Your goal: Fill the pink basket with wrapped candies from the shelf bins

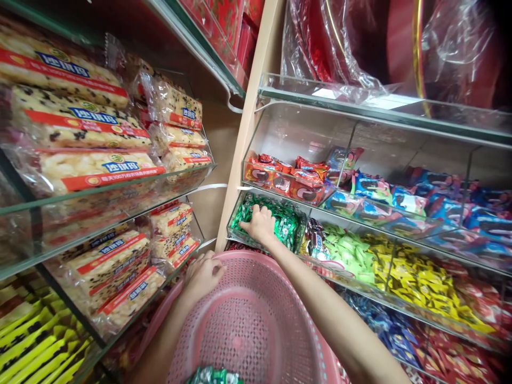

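Note:
My right hand (261, 223) reaches into a clear shelf bin of green-wrapped candies (288, 226). Its thumb is spread from the fingers, and the fingertips touch the candies; nothing shows lifted in it. On the left rim of a pink perforated plastic basket (244, 298), my left hand (203, 274) has its fingers curled over the edge; part of its grip is hidden. The basket is tilted below the bin, between my forearms. A small heap of green-wrapped candies (216, 375) lies inside at its near end.
Glass shelves at left hold packaged sachima bars (92, 125). To the right, bins hold light green packets (348, 250), yellow packets (420, 272) and blue cookie packets (372, 186). A wooden post (242, 138) stands between the shelf units. Glass edges run close to both arms.

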Demonstrator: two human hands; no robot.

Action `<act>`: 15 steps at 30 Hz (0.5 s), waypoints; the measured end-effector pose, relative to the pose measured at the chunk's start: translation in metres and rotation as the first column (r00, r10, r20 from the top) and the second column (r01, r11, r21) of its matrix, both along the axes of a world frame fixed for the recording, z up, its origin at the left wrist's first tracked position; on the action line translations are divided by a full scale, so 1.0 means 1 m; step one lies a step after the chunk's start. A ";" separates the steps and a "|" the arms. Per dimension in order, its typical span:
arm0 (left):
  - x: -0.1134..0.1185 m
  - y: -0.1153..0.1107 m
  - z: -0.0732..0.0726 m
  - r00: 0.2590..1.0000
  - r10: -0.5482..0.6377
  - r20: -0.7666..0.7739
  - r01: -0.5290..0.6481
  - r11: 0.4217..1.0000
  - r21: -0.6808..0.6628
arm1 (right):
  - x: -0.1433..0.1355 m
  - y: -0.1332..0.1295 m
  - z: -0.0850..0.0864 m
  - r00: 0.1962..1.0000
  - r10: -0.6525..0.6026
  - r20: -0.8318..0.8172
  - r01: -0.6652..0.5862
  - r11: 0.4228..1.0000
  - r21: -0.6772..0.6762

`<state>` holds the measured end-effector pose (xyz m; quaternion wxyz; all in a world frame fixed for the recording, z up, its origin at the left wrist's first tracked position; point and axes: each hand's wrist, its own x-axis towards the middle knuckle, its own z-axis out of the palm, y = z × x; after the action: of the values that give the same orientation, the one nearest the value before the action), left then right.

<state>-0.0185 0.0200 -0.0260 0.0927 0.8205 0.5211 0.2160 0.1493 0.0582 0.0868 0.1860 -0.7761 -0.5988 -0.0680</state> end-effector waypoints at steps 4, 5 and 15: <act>-0.001 -0.001 0.000 1.000 0.004 -0.004 -0.004 1.000 -0.007 | -0.005 0.001 0.004 0.994 0.032 -0.103 -0.048 0.986 -0.163; -0.001 -0.001 0.000 1.000 0.005 -0.005 -0.005 1.000 -0.008 | -0.006 0.002 0.004 0.993 0.041 -0.114 -0.062 0.980 -0.189; -0.001 0.001 -0.002 1.000 0.005 -0.013 -0.005 1.000 -0.003 | -0.018 0.010 0.003 0.995 0.044 -0.092 -0.061 0.980 -0.189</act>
<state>-0.0192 0.0207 -0.0276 0.0900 0.8205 0.5241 0.2099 0.1309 0.0684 0.0902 0.1381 -0.7764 -0.6142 0.0287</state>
